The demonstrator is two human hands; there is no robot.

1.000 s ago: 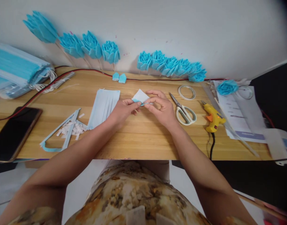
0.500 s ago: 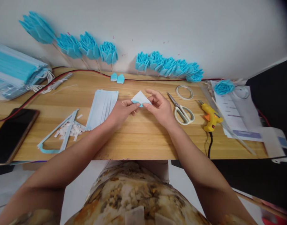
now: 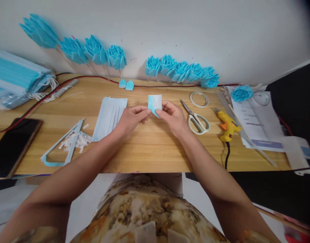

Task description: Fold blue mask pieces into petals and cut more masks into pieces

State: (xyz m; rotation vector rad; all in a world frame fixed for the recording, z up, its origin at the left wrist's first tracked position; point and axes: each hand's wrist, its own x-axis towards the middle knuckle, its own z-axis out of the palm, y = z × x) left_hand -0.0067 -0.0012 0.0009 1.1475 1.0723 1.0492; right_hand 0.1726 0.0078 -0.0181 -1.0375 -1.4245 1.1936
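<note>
Left hand (image 3: 134, 118): mostly closed, thumb and curled fingers pinching a small soft blue-and-white fabric square (image 3: 155, 101) at its lower left;
Right hand (image 3: 174, 116): loosely closed, thumb pressed on the square's front at lower right, fingers curled behind its right edge;
Square: between both hands, above the light wooden table (image 3: 147, 152), touching or just clear of it, cannot tell; apparently part-folded, blue at left and along the bottom, white at right and seemingly left to fold;
Folded pieces: two small bright-blue five-sided fabric pieces (image 3: 130, 85) near the wall (image 3: 134, 20), seemingly done;
Flowers: nine bright-blue many-petalled fabric flowers (image 3: 116, 57) on sticks along the wall, looking complete;
Mask: one pale-blue pleated rectangular mask (image 3: 110, 118) lies flat beside the left hand, apparently uncut;
Scissors: white-handled metal scissors (image 3: 194, 116), set down right of the right hand
</note>
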